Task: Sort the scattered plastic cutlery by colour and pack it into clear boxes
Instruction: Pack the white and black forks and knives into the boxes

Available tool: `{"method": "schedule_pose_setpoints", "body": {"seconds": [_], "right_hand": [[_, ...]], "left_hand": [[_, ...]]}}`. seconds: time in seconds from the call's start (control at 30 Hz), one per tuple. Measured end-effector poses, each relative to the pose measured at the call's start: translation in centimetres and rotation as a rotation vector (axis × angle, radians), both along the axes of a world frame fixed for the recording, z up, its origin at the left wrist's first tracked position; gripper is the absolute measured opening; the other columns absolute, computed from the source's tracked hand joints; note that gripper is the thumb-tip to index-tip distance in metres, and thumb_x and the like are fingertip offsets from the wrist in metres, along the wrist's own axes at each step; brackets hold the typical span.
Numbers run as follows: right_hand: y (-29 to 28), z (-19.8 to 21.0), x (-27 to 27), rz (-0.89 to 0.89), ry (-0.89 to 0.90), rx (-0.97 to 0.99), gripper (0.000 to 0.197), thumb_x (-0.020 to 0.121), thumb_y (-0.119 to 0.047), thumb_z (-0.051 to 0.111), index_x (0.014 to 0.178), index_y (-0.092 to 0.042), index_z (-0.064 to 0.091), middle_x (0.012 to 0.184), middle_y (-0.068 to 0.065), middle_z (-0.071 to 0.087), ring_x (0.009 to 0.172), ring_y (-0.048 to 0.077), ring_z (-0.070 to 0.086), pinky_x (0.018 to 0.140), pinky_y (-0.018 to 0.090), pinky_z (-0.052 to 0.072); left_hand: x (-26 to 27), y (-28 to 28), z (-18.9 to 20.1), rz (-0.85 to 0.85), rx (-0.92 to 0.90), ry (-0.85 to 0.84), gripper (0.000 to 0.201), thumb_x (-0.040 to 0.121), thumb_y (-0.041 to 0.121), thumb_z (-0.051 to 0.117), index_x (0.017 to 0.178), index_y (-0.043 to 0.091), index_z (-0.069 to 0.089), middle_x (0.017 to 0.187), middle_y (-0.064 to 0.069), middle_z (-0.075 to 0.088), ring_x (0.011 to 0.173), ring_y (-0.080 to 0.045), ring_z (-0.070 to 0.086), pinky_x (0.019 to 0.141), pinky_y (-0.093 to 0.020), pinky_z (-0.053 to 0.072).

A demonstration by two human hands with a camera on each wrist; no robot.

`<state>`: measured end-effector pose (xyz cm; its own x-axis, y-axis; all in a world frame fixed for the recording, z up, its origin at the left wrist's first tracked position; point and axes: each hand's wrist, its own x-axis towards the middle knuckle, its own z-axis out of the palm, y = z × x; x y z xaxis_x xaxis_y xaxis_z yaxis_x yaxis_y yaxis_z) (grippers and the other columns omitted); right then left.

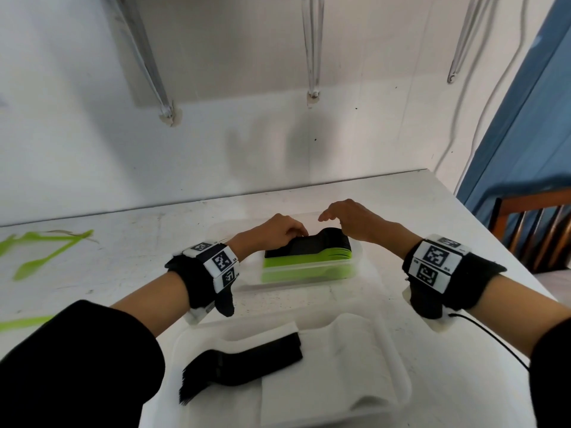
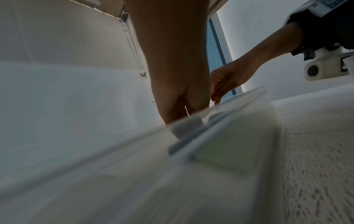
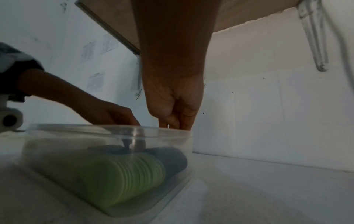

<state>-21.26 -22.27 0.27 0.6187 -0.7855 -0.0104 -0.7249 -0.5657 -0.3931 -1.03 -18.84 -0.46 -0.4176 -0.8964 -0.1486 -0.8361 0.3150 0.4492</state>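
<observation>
My left hand curls its fingertips onto the stacked black plastic cutlery atop green cutlery in the clear rectangular box, steadying it; my right hand hovers loosely curled, holding nothing.

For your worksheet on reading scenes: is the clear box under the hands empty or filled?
Filled: the clear box holds stacked green cutlery with black cutlery on top, up near its rim.

Black long sleeves, black fabric wrist wraps with white blocky marker bands, thin black cable off the right one.
</observation>
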Motion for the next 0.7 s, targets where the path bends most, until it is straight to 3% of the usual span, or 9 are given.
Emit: {"method": "schedule_pose_setpoints", "body": {"seconds": [0.07, 0.13, 0.27, 0.7], "right_hand": [[0.3, -0.2, 0.1, 0.017, 0.096, 0.017, 0.050, 0.084, 0.014, 0.040, 0.125, -0.009, 0.057, 0.127, 0.009, 0.056, 0.116, 0.024, 0.051, 0.089, 0.024, 0.039], [0.6, -0.3, 0.4, 0.036, 0.159, 0.011, 0.046, 0.088, 0.007, 0.042, 0.128, -0.011, 0.055, 0.130, 0.009, 0.055, 0.119, 0.024, 0.050, 0.092, 0.027, 0.039], [0.6, -0.1, 0.7, 0.011, 0.110, -0.020, 0.042, 0.089, 0.006, 0.042, 0.124, -0.011, 0.058, 0.122, 0.010, 0.059, 0.112, 0.025, 0.055, 0.087, 0.026, 0.041], [1.1, 0.7, 0.8, 0.003, -0.012, -0.050, 0.047, 0.082, 0.016, 0.040, 0.115, -0.008, 0.063, 0.108, 0.010, 0.065, 0.099, 0.023, 0.059, 0.080, 0.026, 0.045]], "left_hand": [[0.0, 0.1, 0.1, 0.002, 0.018, -0.004, 0.033, 0.092, -0.005, 0.041, 0.116, 0.002, 0.062, 0.119, -0.013, 0.063, 0.111, -0.026, 0.057, 0.088, -0.018, 0.036], [-0.1, 0.2, 0.2, 0.005, 0.040, -0.017, 0.033, 0.091, -0.005, 0.041, 0.117, 0.003, 0.061, 0.119, -0.014, 0.062, 0.109, -0.027, 0.057, 0.088, -0.022, 0.039], [0.0, 0.2, 0.3, 0.010, 0.037, -0.042, 0.033, 0.094, 0.002, 0.045, 0.124, 0.004, 0.056, 0.120, -0.014, 0.061, 0.107, -0.027, 0.057, 0.091, -0.026, 0.040], [0.4, 0.1, 1.0, 0.006, -0.044, -0.022, 0.029, 0.095, 0.003, 0.044, 0.119, 0.004, 0.060, 0.115, -0.014, 0.062, 0.104, -0.026, 0.058, 0.087, -0.024, 0.042]]}}
